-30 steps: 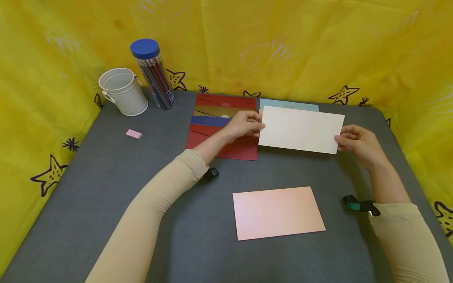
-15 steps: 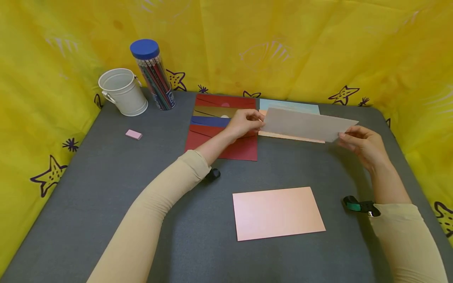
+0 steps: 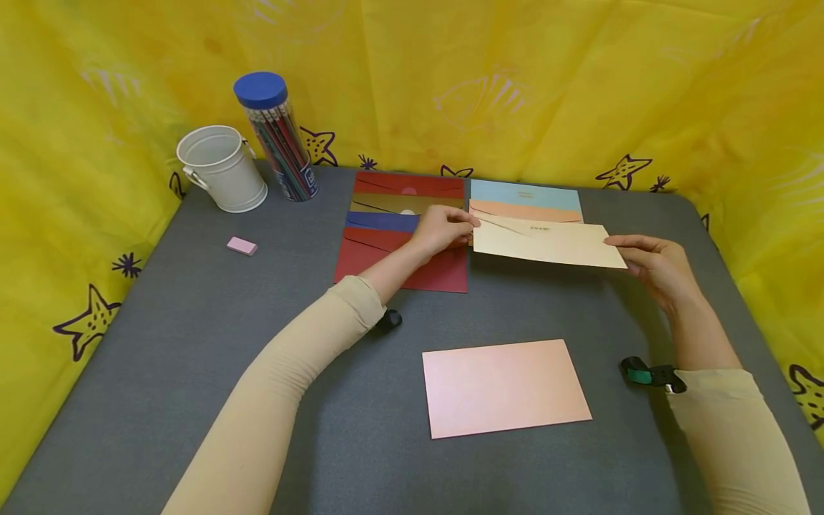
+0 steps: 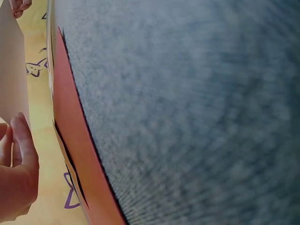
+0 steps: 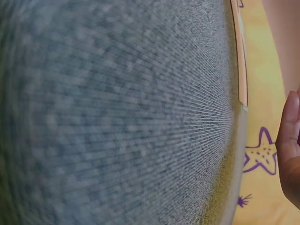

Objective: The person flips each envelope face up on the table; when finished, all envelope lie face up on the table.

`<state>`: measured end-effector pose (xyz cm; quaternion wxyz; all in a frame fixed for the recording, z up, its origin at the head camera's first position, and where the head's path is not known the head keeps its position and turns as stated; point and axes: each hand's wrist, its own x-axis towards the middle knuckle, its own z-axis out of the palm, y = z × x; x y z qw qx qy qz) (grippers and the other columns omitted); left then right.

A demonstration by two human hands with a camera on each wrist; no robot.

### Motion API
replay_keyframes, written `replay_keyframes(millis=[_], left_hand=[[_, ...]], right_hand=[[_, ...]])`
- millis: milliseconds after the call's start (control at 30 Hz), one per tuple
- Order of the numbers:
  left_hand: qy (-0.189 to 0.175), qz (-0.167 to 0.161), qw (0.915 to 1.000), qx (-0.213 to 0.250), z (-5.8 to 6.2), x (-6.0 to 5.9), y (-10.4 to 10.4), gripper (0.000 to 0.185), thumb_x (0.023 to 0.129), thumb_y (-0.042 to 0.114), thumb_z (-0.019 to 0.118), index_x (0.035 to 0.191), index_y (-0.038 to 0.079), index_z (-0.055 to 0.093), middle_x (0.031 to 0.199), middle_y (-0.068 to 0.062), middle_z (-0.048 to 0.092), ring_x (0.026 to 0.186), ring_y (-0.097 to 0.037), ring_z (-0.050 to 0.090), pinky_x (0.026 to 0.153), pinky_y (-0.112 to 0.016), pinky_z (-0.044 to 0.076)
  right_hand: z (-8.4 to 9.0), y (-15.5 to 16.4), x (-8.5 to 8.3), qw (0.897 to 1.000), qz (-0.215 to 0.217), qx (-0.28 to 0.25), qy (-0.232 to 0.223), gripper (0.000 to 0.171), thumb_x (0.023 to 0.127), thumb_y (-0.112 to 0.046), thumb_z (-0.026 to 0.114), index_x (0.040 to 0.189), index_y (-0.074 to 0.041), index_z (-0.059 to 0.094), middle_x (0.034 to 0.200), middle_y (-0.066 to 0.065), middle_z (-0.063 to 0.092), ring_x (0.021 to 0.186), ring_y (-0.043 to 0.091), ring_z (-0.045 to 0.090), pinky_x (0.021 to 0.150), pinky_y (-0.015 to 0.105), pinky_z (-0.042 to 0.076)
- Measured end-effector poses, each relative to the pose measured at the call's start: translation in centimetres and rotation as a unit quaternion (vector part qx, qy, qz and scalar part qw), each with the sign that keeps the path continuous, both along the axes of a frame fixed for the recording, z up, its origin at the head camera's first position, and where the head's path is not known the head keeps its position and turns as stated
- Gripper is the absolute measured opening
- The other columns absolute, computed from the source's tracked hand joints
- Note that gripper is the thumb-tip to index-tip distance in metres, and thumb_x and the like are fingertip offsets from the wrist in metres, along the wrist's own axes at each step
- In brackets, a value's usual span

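A cream envelope [image 3: 547,242] with small print near its flap is held between both hands in the head view. At its left edge my left hand [image 3: 444,232] pinches it, above the red envelope [image 3: 425,272]. My right hand [image 3: 656,265] grips the right end between thumb and fingers. Behind it, a light blue envelope [image 3: 524,192] and an orange envelope [image 3: 528,210] lie overlapped on the table. In the left wrist view the left hand [image 4: 18,168] shows at the lower left, fingers at the envelope's edge [image 4: 11,70]. The right hand [image 5: 290,145] is partly cut off in the right wrist view.
A pink envelope [image 3: 505,390] lies at the front middle of the grey table [image 3: 360,458]. Overlapped red, gold and blue envelopes [image 3: 383,220] lie at the back. Toward the left stand a white bucket [image 3: 225,172] and a blue-lidded pencil tube [image 3: 280,139], with a pink eraser [image 3: 242,246] nearby.
The held envelope has turned over, from its plain white face, through an edge-on tilt, to the cream flap side with print. It is now lower, uncovering more of the blue and orange envelopes.
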<state>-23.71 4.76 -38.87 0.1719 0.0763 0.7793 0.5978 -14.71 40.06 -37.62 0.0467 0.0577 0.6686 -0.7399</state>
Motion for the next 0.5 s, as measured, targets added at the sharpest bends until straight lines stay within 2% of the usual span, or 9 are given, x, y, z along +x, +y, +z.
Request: replay_keyframes(millis=[100, 300, 400, 500], left_hand=[[0.010, -0.013, 0.9994, -0.029, -0.1, 0.0, -0.1, 0.019, 0.092, 0.010, 0.065, 0.107, 0.004, 0.074, 0.111, -0.015, 0.072, 0.081, -0.016, 0.067, 0.076, -0.023, 0.056], [0.064, -0.044, 0.9922, -0.098, -0.4, -0.1, 0.0, 0.029, 0.087, 0.006, 0.067, 0.116, 0.003, 0.068, 0.113, -0.016, 0.069, 0.098, -0.023, 0.065, 0.072, -0.021, 0.048], [0.070, -0.052, 0.9890, -0.120, -0.4, -0.1, 0.0, 0.035, 0.086, 0.007, 0.068, 0.121, 0.002, 0.064, 0.115, -0.015, 0.068, 0.102, -0.025, 0.064, 0.075, -0.023, 0.048], [0.074, -0.061, 0.9850, -0.143, -0.5, -0.1, 0.1, 0.039, 0.086, 0.008, 0.067, 0.124, 0.001, 0.061, 0.116, -0.014, 0.068, 0.102, -0.025, 0.064, 0.078, -0.025, 0.049]], right_hand=[[-0.1, -0.1, -0.1, 0.999, 0.004, 0.030, -0.018, 0.019, 0.094, -0.004, 0.062, 0.099, -0.010, 0.079, 0.095, -0.009, 0.076, 0.078, 0.007, 0.068, 0.070, 0.017, 0.056], [-0.5, -0.3, -0.4, 0.996, 0.016, 0.081, -0.041, 0.020, 0.090, -0.004, 0.068, 0.103, -0.018, 0.076, 0.091, -0.013, 0.074, 0.080, 0.002, 0.068, 0.070, 0.015, 0.057], [-0.7, -0.3, -0.7, 0.993, 0.018, 0.102, -0.059, 0.024, 0.089, -0.006, 0.070, 0.110, -0.017, 0.067, 0.088, -0.014, 0.072, 0.078, 0.001, 0.069, 0.069, 0.015, 0.057], [-0.9, -0.4, -1.1, 0.986, 0.018, 0.147, -0.082, 0.034, 0.089, -0.009, 0.071, 0.119, -0.014, 0.056, 0.085, -0.017, 0.070, 0.077, -0.001, 0.068, 0.069, 0.014, 0.056]])
